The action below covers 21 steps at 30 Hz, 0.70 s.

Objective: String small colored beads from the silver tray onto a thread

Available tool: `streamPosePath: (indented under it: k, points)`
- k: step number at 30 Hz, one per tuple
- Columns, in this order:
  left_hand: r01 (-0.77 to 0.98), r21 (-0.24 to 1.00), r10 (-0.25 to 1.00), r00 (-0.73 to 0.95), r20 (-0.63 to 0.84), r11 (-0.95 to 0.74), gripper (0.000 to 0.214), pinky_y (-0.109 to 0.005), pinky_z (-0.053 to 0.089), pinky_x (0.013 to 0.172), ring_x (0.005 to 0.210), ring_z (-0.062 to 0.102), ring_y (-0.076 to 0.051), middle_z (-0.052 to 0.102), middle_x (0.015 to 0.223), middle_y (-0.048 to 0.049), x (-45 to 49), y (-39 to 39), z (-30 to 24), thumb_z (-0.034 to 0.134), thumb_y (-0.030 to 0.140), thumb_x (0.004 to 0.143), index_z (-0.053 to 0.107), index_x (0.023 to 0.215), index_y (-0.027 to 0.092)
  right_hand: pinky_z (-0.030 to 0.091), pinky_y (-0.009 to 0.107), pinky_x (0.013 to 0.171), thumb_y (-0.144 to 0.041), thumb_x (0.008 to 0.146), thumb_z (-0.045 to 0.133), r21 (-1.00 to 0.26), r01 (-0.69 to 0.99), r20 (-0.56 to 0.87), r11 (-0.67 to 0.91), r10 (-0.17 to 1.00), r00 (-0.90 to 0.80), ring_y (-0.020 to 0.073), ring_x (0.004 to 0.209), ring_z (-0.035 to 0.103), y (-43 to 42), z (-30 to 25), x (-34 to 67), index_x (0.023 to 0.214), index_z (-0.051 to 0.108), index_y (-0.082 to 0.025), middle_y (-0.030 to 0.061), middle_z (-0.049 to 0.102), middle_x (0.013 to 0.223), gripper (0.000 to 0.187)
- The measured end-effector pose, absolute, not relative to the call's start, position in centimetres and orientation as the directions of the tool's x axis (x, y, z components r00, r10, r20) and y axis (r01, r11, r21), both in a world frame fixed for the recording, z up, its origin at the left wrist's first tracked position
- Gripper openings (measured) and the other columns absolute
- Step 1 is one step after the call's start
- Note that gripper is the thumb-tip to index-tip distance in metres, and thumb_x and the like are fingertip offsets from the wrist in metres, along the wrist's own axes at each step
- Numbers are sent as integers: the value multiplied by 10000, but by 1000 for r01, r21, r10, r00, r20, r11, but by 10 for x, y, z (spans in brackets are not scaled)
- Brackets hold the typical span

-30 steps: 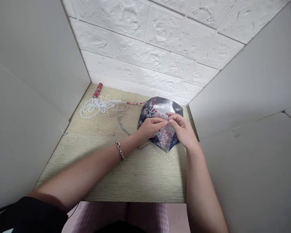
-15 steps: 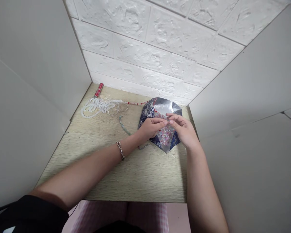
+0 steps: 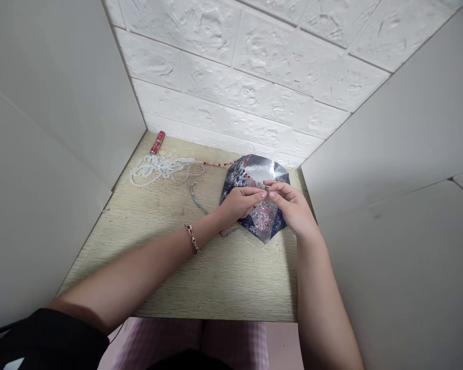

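My left hand (image 3: 239, 204) and my right hand (image 3: 293, 208) meet fingertip to fingertip above a folded dark blue tray (image 3: 231, 177) with a shiny silver inside. Small pink, clear and red beads (image 3: 264, 217) lie heaped in the tray. Both hands are closed in a pinch; what sits between the fingertips is too small to name. From the tray's far left side a red and pink bead string (image 3: 216, 164) runs left over the table. A strand of green-blue beads (image 3: 196, 200) curves out beside my left forearm.
Strings of white beads (image 3: 148, 174) lie tangled at the back left, beside a red cylinder (image 3: 158, 143). Thin clear thread (image 3: 268, 250) loops in front of the tray. A white brick-pattern wall (image 3: 224, 87) and grey side panels (image 3: 401, 205) enclose the wooden table (image 3: 216, 288).
My hands stay pinched together over the tray, with only a tiny shift of the fingers. Nothing else has visibly moved.
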<state>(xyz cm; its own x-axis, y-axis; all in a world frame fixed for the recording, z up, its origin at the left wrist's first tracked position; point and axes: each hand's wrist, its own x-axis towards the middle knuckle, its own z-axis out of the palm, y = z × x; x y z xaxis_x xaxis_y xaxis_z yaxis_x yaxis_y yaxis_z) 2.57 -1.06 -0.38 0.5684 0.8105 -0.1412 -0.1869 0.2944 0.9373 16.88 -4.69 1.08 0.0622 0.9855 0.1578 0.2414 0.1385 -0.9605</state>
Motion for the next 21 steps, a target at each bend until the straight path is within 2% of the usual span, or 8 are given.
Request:
streamPosePath:
  k: [15, 21]
  points:
    - [-179, 940, 801, 583, -137, 291, 237, -172, 133, 326, 291, 218, -15, 309, 328, 96, 25, -10, -3, 569, 261, 749, 640, 892, 84, 374, 372, 931, -317, 709, 613, -963, 229, 152, 140, 988, 38, 179, 1015, 526, -49, 12, 168, 754, 575, -223, 16, 589, 1029, 111]
    - [-196, 938, 804, 582, -125, 287, 257, -171, 135, 329, 300, 216, -13, 308, 338, 97, 24, -11, -3, 576, 278, 743, 639, 890, 77, 388, 337, 905, -312, 721, 620, -974, 165, 160, 154, 987, 25, 166, 1023, 517, -48, 10, 171, 758, 581, -233, 5, 592, 1014, 95]
